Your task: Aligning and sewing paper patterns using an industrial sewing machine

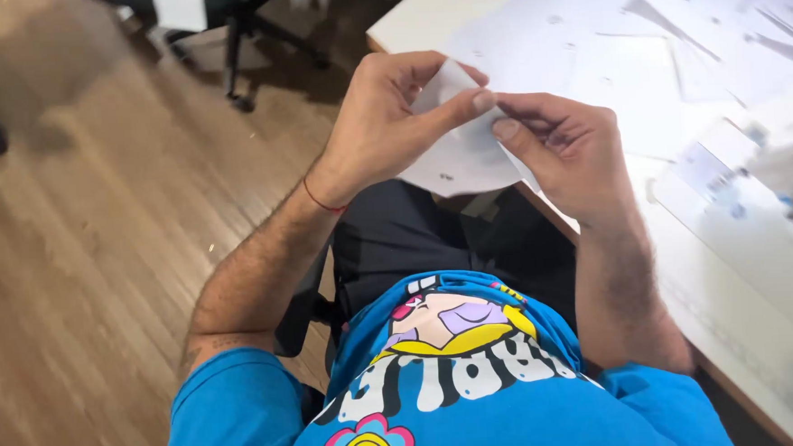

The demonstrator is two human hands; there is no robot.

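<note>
Beside a white desk [745,322], left hand [382,129] and right hand [569,151] pinch a creased white paper sheet [461,161] between them.

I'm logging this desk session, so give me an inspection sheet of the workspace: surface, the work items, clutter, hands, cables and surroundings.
Surface: pale table at the person's right, mostly covered with paper.
Job's things: small white paper piece held over the lap, beside the table edge.
Clutter: loose white sheets spread across the table; a blurred flat item lies near the right edge.
Hands: left hand and right hand both pinch the paper piece with their fingers; red thread on the left wrist.
Cables: nothing seen.
Surroundings: wooden floor; office chair base behind.
</note>
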